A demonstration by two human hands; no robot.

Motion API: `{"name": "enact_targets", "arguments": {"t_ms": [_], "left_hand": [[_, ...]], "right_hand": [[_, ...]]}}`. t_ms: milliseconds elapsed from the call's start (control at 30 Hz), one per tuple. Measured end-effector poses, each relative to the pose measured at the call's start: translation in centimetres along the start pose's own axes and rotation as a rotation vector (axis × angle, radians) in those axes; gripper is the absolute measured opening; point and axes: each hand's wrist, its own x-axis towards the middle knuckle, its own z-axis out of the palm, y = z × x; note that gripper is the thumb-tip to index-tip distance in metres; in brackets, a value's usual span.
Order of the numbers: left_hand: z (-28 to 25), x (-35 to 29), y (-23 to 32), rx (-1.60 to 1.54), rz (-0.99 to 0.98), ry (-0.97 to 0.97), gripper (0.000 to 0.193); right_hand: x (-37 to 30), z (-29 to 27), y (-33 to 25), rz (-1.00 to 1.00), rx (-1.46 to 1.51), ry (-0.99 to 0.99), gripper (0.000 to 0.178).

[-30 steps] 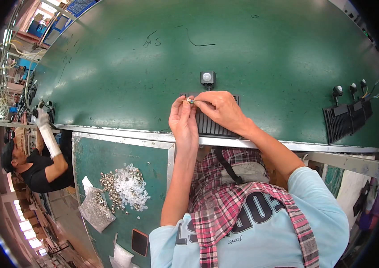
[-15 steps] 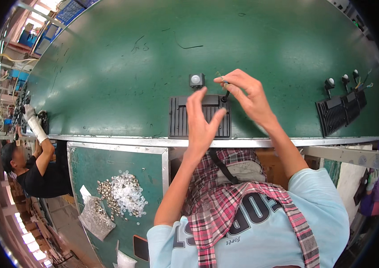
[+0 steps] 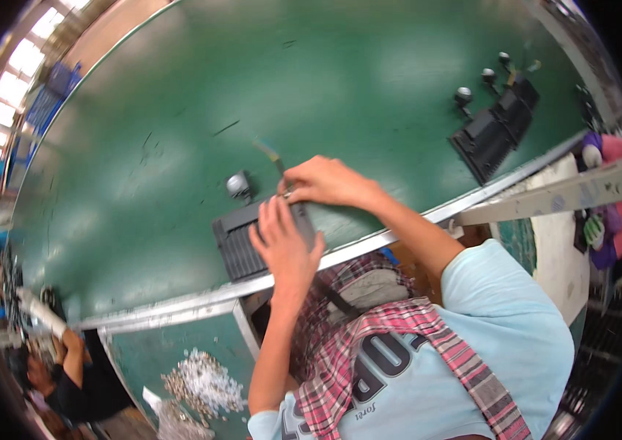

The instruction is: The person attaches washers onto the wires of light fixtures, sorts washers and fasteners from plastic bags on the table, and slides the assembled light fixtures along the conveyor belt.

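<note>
A black finned floodlight housing (image 3: 241,246) lies at the table's front edge, with a black motion sensor with a pale dome (image 3: 237,185) at its far side. My left hand (image 3: 286,253) rests on the housing's right part, fingers spread. At the far right corner, my right hand (image 3: 322,182) pinches around the base of the black cable (image 3: 279,167). Thin coloured wires (image 3: 267,151) fan out from the cable's free end, blurred. Something small and shiny shows at the right fingertips, too small to name; the fingers partly hide the cable's base.
More finned housings with domed sensors (image 3: 498,125) lie at the right. A lower green side table (image 3: 131,348) bears a pile of white rings and metal nuts (image 3: 204,381) beside a clear plastic bag (image 3: 179,422). Another person (image 3: 72,389) works at the far left.
The view has swung, so the scene appears tilted. My right hand has moved from the wire ends down to the cable's base. My left hand has come down onto the housing.
</note>
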Motion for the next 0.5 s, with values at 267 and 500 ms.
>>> {"name": "enact_targets", "arguments": {"t_ms": [267, 500], "left_hand": [[-1.5, 3.9, -8.9, 0.12, -0.009, 0.12, 0.084], [-4.2, 5.6, -21.7, 0.277, -0.18, 0.152, 0.076]], "right_hand": [[-1.7, -4.6, 4.4, -0.159, 0.134, 0.641, 0.024], [-1.4, -9.1, 7.1, 0.079, 0.129, 1.002, 0.02]]}}
